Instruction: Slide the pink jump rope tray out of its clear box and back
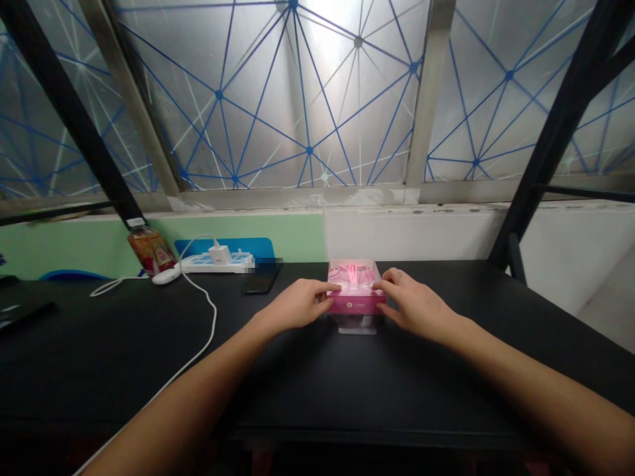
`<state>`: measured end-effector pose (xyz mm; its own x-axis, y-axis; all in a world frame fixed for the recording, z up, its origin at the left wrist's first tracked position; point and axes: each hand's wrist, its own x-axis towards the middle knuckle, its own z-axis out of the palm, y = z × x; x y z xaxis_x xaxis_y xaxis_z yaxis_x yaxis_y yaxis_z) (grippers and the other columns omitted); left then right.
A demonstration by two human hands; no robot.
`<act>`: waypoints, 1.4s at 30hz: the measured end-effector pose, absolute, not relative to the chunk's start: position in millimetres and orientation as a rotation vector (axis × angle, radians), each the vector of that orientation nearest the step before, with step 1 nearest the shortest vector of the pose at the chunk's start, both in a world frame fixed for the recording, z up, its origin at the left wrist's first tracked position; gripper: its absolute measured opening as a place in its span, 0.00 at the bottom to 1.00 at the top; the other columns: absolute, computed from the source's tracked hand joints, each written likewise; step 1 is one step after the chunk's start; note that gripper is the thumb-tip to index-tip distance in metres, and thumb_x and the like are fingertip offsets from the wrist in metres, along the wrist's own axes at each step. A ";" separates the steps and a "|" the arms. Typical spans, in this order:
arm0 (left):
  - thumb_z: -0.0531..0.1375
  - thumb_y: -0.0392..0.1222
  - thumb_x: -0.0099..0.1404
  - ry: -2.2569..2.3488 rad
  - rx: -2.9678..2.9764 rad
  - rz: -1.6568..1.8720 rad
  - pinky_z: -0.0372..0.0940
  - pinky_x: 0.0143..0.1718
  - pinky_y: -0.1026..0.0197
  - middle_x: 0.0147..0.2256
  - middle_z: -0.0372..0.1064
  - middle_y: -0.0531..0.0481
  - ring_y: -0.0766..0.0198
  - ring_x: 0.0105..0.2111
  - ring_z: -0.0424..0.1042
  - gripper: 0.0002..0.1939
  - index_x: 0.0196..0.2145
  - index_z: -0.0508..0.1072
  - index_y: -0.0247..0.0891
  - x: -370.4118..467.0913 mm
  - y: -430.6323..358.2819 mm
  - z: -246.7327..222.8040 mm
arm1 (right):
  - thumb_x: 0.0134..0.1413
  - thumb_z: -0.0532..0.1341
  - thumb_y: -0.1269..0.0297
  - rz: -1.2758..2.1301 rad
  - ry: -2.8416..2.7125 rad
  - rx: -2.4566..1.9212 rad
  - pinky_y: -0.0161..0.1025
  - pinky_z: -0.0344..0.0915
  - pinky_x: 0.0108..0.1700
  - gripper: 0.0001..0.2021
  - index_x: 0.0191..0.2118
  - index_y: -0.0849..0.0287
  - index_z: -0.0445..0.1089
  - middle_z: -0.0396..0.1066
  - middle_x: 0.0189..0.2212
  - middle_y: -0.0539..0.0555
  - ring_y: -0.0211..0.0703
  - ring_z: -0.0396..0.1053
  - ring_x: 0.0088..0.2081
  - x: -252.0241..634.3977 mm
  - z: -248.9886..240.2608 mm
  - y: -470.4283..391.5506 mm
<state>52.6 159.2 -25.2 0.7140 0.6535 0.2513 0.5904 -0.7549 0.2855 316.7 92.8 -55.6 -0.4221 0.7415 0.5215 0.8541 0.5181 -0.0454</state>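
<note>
Bare forearms [198, 396] cross the straight front edge of the smooth black tabletop [347, 390], with open room between them. Ahead, a clear flap [357, 329] juts toward the camera from the glossy pink box [354, 305], which sits near the back edge. Its printed band faces the camera; which side is longer is hard to tell. Left hand [300, 304] and right hand [417, 303] hold its near corners between thumb and fingers. Leftward lie a flat dark phone [260, 282] and white plastic power strip [215, 264]; behind, blue-lined panes [278, 119].
</note>
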 end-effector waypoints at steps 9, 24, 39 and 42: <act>0.55 0.43 0.66 0.983 2.724 0.513 0.56 0.30 0.65 0.28 0.72 0.50 0.65 0.26 0.67 0.19 0.52 0.74 0.39 52.5 158.9 -23.9 | 0.59 0.56 0.69 -0.374 -2.517 -1.168 0.56 0.61 0.55 0.08 0.40 0.59 0.73 0.61 0.58 0.62 0.58 0.58 0.58 306.4 -53.3 87.2; 0.56 0.41 0.65 0.976 2.722 0.548 0.58 0.30 0.66 0.28 0.72 0.51 0.65 0.26 0.69 0.17 0.50 0.74 0.38 52.6 161.9 -27.3 | 0.53 0.64 0.54 -0.122 -2.556 -1.180 0.53 0.58 0.61 0.21 0.50 0.60 0.70 0.56 0.62 0.64 0.58 0.55 0.62 310.7 -47.9 83.7; 0.55 0.47 0.68 0.938 2.781 0.505 0.58 0.30 0.65 0.26 0.70 0.52 0.65 0.26 0.68 0.16 0.48 0.75 0.39 53.9 150.5 -19.9 | 0.59 0.56 0.69 -0.035 -2.330 -1.214 0.46 0.69 0.44 0.08 0.44 0.57 0.66 0.69 0.40 0.58 0.48 0.69 0.42 308.5 -46.7 85.2; 0.59 0.48 0.65 0.969 2.871 0.539 0.60 0.33 0.63 0.29 0.69 0.50 0.63 0.29 0.69 0.15 0.46 0.75 0.41 54.7 148.5 -20.0 | 0.57 0.57 0.70 -0.069 -2.296 -1.184 0.48 0.67 0.49 0.12 0.47 0.57 0.65 0.67 0.46 0.59 0.50 0.67 0.48 309.1 -47.5 86.4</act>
